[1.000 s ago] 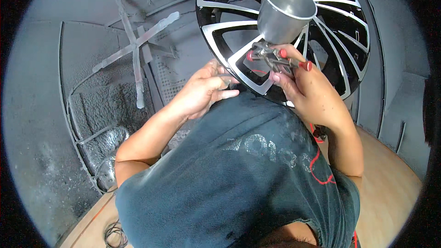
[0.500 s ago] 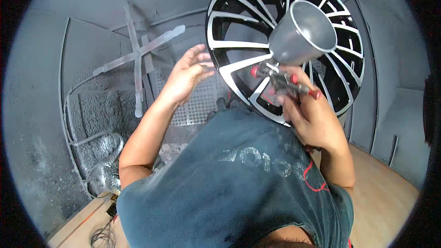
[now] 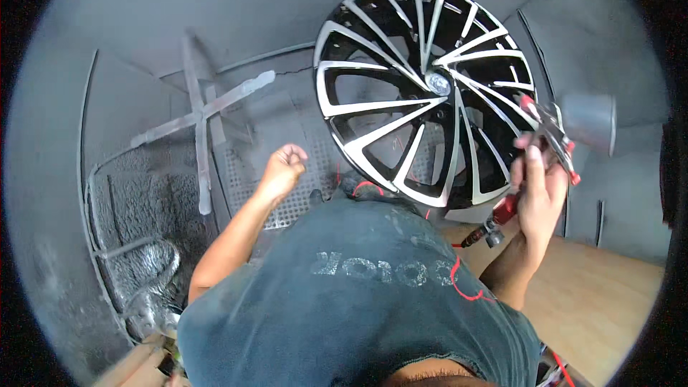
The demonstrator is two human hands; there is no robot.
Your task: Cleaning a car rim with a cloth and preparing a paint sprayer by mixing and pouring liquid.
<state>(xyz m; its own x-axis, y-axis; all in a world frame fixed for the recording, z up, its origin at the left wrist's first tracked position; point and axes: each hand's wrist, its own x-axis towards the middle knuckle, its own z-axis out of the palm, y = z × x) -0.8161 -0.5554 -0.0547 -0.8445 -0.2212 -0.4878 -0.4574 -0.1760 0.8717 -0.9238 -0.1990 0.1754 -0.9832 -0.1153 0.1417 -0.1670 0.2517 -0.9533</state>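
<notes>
A black alloy wheel [image 3: 337, 129] with bright silver spokes stands upper centre. At its right edge my right hand [image 3: 537, 193] grips a metal spray gun [image 3: 552, 132] with red knobs; its grey metal cup [image 3: 591, 118] is tipped sideways. A red fitting with a gauge [image 3: 502, 211] shows below the gun. My left hand [image 3: 281, 172] hangs left of the wheel's lower rim, not touching it, fingers loosely curled but apart, holding nothing visible.
A taped cross-shaped stand [image 3: 201, 115] is at the left, before grey booth walls [image 3: 122, 115]. Behind the wheel is a perforated panel [image 3: 258, 201]. A red hose [image 3: 459, 279] runs beside my dark shirt. A wooden floor [image 3: 595, 287] shows lower right.
The spray gun in my right hand has moved from over the wheel's middle to its right edge, uncovering the hub. My left hand has dropped away from the rim.
</notes>
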